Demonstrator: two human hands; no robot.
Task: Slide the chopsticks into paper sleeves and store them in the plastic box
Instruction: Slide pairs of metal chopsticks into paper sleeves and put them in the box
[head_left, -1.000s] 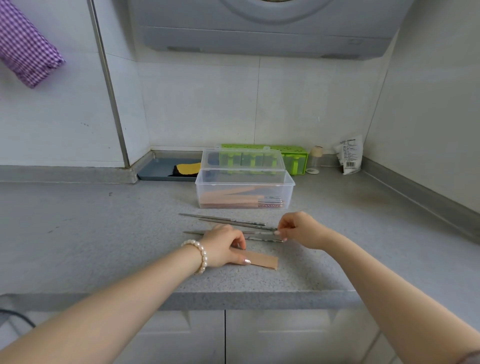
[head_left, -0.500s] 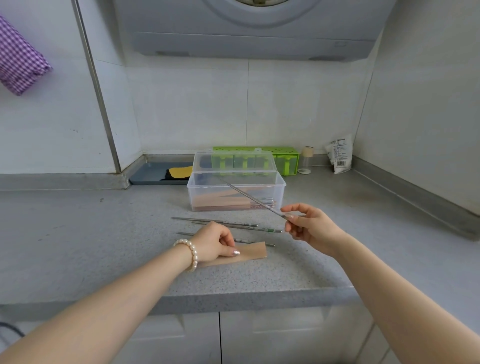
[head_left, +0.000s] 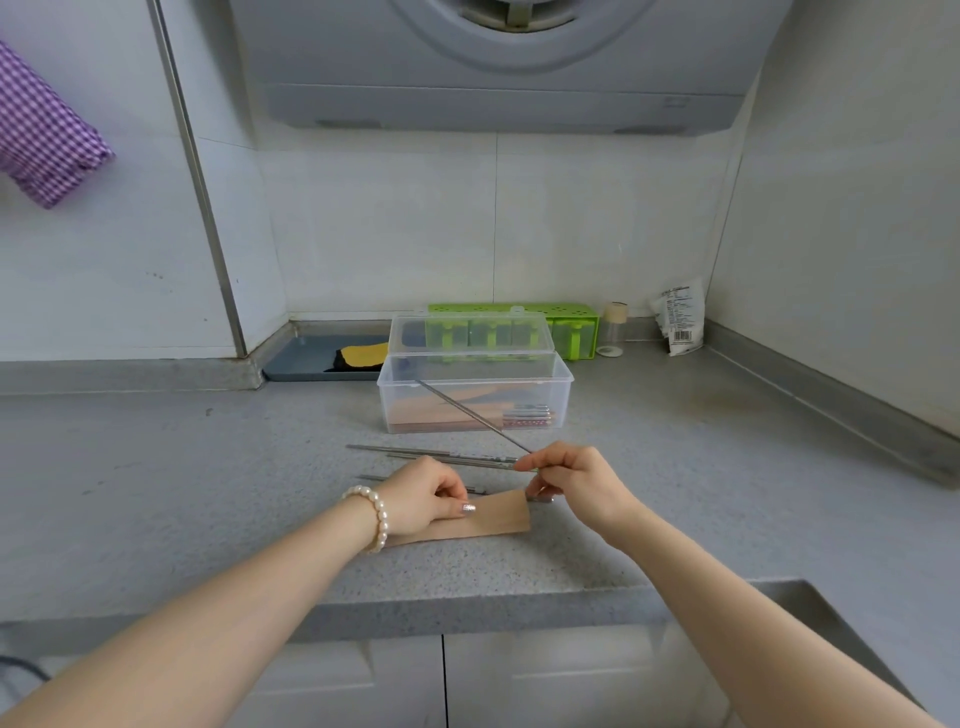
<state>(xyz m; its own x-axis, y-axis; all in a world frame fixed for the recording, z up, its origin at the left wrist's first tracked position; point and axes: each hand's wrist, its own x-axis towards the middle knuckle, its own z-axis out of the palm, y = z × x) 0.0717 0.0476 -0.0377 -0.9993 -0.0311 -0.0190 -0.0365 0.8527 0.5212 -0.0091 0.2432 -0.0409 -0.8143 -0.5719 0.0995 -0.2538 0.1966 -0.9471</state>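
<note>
her left hand (head_left: 426, 499) presses the paper sleeve (head_left: 488, 519) flat on the counter (head_left: 156, 493), fingers curled on it. right hand (head_left: 576, 480) pinches 1 chopstick (head_left: 470, 413), tip slanting up toward the plastic box (head_left: 561, 400) beyond. 3 more chopsticks (head_left: 415, 452) lie between the hands and the box.

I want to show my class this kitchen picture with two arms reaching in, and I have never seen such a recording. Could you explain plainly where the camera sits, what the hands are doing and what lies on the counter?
There is no machine: a person wears one camera on the head, looking down at their own arms. The left hand, with a pearl bracelet, holds a brown paper sleeve on the grey counter. The right hand pinches one metal chopstick, raised and slanting towards the clear plastic box. More chopsticks lie on the counter. The open box already holds sleeved ones.
</note>
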